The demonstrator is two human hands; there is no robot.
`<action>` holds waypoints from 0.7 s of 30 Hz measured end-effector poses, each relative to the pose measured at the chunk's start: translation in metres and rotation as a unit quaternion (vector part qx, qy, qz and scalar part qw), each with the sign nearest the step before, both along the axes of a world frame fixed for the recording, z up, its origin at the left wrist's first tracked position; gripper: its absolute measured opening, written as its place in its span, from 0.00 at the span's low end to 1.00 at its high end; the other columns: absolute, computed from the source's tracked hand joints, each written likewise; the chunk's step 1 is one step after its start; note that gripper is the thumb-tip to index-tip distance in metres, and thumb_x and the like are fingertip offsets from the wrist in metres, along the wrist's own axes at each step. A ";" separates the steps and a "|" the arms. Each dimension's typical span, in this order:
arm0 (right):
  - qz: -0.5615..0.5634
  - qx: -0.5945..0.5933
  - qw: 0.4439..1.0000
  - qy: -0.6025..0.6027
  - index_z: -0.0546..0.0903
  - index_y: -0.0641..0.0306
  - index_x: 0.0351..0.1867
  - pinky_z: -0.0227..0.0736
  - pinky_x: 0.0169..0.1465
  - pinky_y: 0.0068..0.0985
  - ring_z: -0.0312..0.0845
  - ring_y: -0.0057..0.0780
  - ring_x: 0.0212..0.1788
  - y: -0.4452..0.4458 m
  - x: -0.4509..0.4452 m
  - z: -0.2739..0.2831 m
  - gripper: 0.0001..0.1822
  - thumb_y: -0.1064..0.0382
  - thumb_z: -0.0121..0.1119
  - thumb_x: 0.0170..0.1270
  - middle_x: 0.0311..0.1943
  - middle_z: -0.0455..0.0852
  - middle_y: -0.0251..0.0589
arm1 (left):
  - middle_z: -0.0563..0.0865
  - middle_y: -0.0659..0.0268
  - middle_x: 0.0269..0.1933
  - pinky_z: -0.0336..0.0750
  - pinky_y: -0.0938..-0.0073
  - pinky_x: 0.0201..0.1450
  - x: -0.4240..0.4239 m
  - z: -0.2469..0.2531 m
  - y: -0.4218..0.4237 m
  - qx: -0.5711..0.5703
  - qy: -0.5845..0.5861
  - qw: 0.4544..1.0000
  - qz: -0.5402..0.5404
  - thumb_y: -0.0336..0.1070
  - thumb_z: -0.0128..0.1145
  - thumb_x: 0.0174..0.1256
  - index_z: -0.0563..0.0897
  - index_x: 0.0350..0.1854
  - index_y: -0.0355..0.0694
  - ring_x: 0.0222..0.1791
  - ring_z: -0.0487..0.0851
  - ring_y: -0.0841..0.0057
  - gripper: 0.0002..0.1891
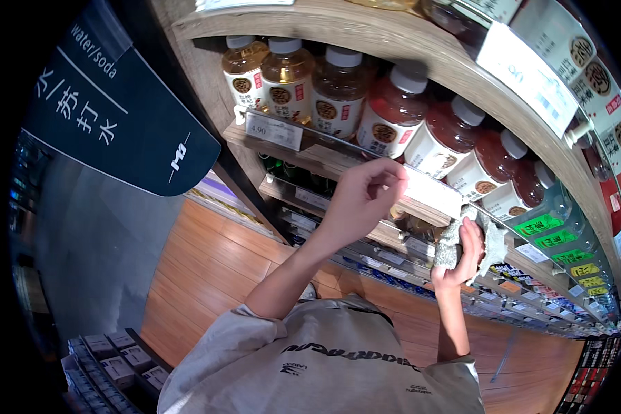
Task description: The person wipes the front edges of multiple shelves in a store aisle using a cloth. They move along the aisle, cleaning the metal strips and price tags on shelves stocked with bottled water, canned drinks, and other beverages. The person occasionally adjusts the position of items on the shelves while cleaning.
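My left hand (365, 202) is raised at the shelf front, thumb and forefinger pinched at the left end of a white price tag (432, 194). That tag hangs along the clear rail below the bottles, its face washed out by glare. Further right, my right hand (468, 253) grips a crumpled grey cloth (449, 243) against the shelf edge, close to the tag's right end. Just above the tag stand bottles of red drink (393, 114) with white caps and labels. Amber bottles (288, 77) fill the left part of this row.
A wooden upper shelf (352, 20) curves overhead with another price tag (528, 77). Green-labelled bottles (538, 225) stand to the right. Lower shelves (393, 259) carry more goods. A dark hanging sign (119, 103) is at left, and stacked boxes (119, 370) stand on a rack at lower left.
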State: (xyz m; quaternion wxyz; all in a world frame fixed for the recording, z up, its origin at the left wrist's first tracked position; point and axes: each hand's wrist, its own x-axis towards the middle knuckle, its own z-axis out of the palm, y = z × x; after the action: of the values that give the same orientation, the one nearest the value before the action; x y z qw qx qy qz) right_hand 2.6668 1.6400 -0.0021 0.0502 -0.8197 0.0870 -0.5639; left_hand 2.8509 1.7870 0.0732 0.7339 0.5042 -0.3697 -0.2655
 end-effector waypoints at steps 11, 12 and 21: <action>0.053 0.084 0.991 0.087 0.71 0.78 0.66 0.62 0.72 0.45 0.72 0.60 0.67 0.074 0.080 -0.007 0.32 0.65 0.55 0.59 0.62 0.76 0.64 | 0.90 0.64 0.38 0.75 0.84 0.28 0.011 0.019 0.019 0.017 -0.190 0.981 -0.020 0.25 0.59 0.70 0.85 0.49 0.31 0.28 0.81 0.91 0.09; 0.094 0.102 0.986 0.096 0.69 0.78 0.68 0.64 0.71 0.44 0.71 0.59 0.68 0.082 0.090 -0.007 0.33 0.63 0.57 0.62 0.64 0.75 0.63 | 0.91 0.63 0.38 0.74 0.84 0.26 0.011 0.007 0.014 -0.029 -0.178 0.984 -0.010 0.26 0.60 0.68 0.85 0.49 0.31 0.25 0.82 0.90 0.10; 0.200 0.068 0.969 0.125 0.66 0.82 0.69 0.62 0.74 0.43 0.63 0.60 0.72 0.131 0.162 0.008 0.35 0.78 0.54 0.55 0.70 0.64 0.64 | 0.91 0.59 0.33 0.81 0.66 0.34 0.005 0.022 0.039 0.077 -0.362 0.922 0.115 0.32 0.61 0.63 0.86 0.46 0.40 0.29 0.89 0.62 0.11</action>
State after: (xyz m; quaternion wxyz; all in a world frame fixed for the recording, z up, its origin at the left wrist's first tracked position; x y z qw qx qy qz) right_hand 2.8292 1.7715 0.0060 0.2067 -0.8790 -0.0351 -0.4282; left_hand 2.8555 1.8262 0.0956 0.5350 0.6598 -0.5277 -0.0060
